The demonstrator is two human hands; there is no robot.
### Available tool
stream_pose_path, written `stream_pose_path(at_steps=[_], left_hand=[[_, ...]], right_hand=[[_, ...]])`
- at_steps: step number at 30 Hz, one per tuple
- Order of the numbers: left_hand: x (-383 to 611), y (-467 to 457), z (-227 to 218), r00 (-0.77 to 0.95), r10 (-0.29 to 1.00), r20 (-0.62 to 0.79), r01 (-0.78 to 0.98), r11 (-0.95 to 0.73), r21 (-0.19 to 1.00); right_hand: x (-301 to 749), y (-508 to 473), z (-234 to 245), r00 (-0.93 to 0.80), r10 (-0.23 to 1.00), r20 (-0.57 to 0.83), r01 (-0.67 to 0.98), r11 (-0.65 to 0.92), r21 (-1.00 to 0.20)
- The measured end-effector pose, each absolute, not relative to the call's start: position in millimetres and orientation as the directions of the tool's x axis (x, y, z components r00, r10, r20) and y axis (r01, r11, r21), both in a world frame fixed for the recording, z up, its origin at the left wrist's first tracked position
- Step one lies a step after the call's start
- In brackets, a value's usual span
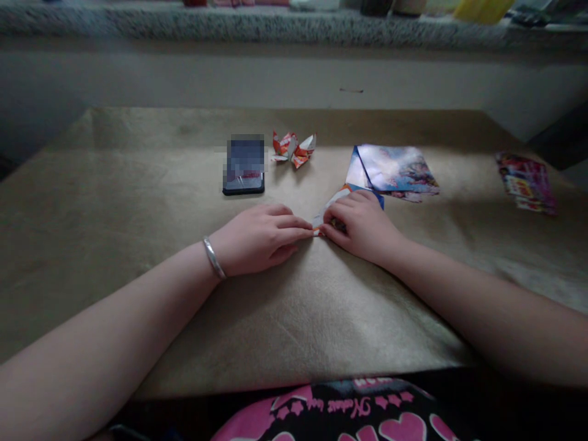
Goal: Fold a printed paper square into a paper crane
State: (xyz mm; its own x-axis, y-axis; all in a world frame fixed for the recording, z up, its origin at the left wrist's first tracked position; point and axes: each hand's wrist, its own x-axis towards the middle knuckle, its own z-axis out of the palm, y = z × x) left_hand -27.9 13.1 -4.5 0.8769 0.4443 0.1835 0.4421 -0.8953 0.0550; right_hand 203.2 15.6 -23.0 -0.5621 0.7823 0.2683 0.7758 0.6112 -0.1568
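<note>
A partly folded sheet of paper [337, 201], white with orange and blue edges, lies on the table in front of me. My right hand [362, 223] covers much of it, with fingers curled down and the thumb close to the index finger on its near part. Stretched fingers of my left hand [261, 239] reach the paper's narrow near tip. The left thumb sits lower, apart from the paper. The paper's underside and the part beneath my right palm are hidden.
Beyond my hands stand folded orange-and-white paper shapes [294, 149] beside a dark phone-like device [245, 168], partly pixelated. Several shiny printed sheets [399, 168] lie behind my right hand. A colourful packet [526, 184] is at far right. A stone ledge [275, 26] with objects runs behind the table [138, 184].
</note>
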Motion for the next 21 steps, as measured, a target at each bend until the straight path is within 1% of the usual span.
stream_pose_path(at_steps=[2, 5, 9, 11, 13, 16, 19, 21], left_hand=[[-27, 13, -5, 0.887, 0.428, 0.175, 0.433, -0.902, 0.014], [-25, 12, -4, 0.891, 0.425, 0.159, 0.43, -0.903, 0.001], [-24, 11, 0, 0.911, 0.386, 0.148, 0.389, -0.921, 0.007], [-25, 10, 0, 0.91, 0.385, 0.156, 0.387, -0.922, 0.022], [-25, 10, -1, 0.901, 0.4, 0.169, 0.397, -0.916, 0.055], [-26, 11, -4, 0.894, 0.411, 0.178, 0.397, -0.911, 0.11], [-27, 12, -7, 0.895, 0.405, 0.186, 0.383, -0.913, 0.141], [-27, 11, -7, 0.892, 0.415, 0.179, 0.391, -0.907, 0.156]], right_hand=[[204, 17, -24, -0.565, 0.778, 0.276, 0.764, 0.619, -0.18], [206, 20, -25, -0.605, 0.732, 0.313, 0.715, 0.672, -0.191], [208, 25, -27, -0.671, 0.603, 0.432, 0.614, 0.778, -0.131], [209, 26, -27, -0.655, 0.581, 0.483, 0.612, 0.783, -0.113], [212, 26, -26, -0.625, 0.594, 0.506, 0.64, 0.761, -0.104], [217, 24, -24, -0.653, 0.593, 0.47, 0.636, 0.767, -0.083], [222, 22, -22, -0.717, 0.563, 0.411, 0.579, 0.809, -0.1], [223, 21, -21, -0.731, 0.551, 0.403, 0.562, 0.821, -0.104]])
